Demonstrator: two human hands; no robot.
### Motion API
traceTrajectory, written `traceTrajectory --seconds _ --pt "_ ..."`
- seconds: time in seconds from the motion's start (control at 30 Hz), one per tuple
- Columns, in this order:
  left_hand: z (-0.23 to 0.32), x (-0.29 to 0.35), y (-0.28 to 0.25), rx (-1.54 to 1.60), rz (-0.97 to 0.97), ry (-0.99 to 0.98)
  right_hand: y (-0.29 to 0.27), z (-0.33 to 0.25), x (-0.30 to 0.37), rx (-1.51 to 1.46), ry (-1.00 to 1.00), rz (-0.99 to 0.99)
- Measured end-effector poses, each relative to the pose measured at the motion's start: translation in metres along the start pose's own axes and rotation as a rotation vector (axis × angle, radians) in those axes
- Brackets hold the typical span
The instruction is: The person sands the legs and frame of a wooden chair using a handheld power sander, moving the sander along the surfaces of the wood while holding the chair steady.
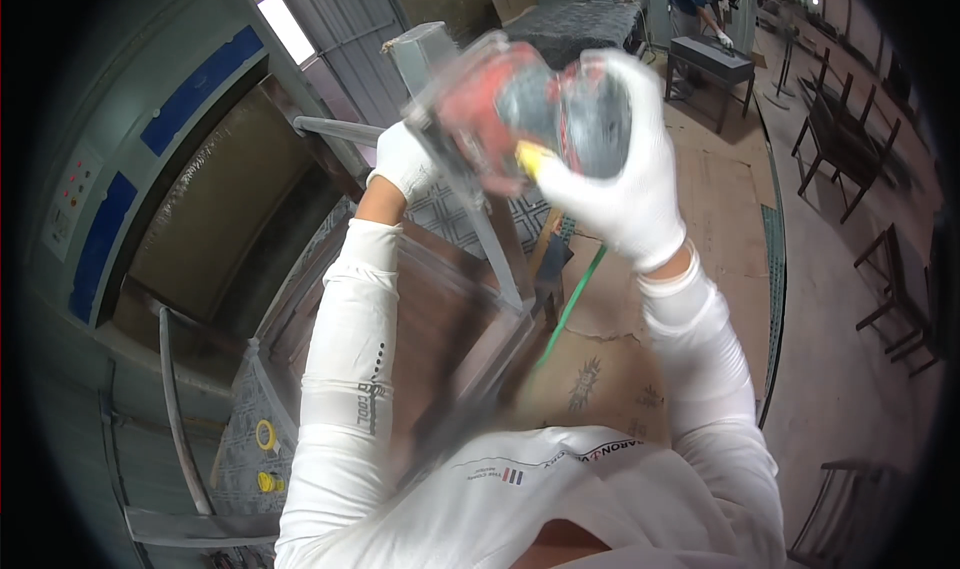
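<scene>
My right hand (pixel 625 194), in a white glove, is closed round a red and grey power sander (pixel 480 114), blurred by motion. The sander is tilted, its flat pad side toward the left, against or close to the upright of a grey-coated furniture frame (pixel 488 244). Just left of the sander, my gloved left hand (pixel 403 161) is curled at the frame's upright. Its fingers are partly hidden behind the sander and frame. The top end of the upright (pixel 420 49) sticks up beyond the sander. Lower down, the frame meets a brownish panel (pixel 440 314).
A green hose (pixel 575 309) runs over cardboard (pixel 700 184) on the floor. Yellow tape rolls (pixel 266 434) lie at lower left. A booth with a dark opening (pixel 215 199) stands left. Dark chair frames (pixel 850 134) stand right. Another person (pixel 705 4) works at a small table (pixel 712 59) behind.
</scene>
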State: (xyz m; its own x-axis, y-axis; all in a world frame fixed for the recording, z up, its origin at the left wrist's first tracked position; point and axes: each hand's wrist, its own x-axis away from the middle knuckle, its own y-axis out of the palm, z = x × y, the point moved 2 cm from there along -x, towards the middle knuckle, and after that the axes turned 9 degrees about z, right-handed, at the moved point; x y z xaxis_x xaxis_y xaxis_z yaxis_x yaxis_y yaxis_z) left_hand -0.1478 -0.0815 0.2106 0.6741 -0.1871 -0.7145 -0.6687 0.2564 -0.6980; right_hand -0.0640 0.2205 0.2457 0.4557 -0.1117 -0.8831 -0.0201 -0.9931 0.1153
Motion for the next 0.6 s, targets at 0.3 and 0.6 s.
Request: traceTrajectory --seconds 0.3,0.6 --pt "0.046 -0.012 0.0 -0.278 -0.075 0.141 -0.026 0.051 0.096 0.036 0.183 0.044" --pt "0.016 -0.013 0.032 -0.239 -0.003 0.184 -0.024 0.042 0.091 0.137 0.063 0.063"
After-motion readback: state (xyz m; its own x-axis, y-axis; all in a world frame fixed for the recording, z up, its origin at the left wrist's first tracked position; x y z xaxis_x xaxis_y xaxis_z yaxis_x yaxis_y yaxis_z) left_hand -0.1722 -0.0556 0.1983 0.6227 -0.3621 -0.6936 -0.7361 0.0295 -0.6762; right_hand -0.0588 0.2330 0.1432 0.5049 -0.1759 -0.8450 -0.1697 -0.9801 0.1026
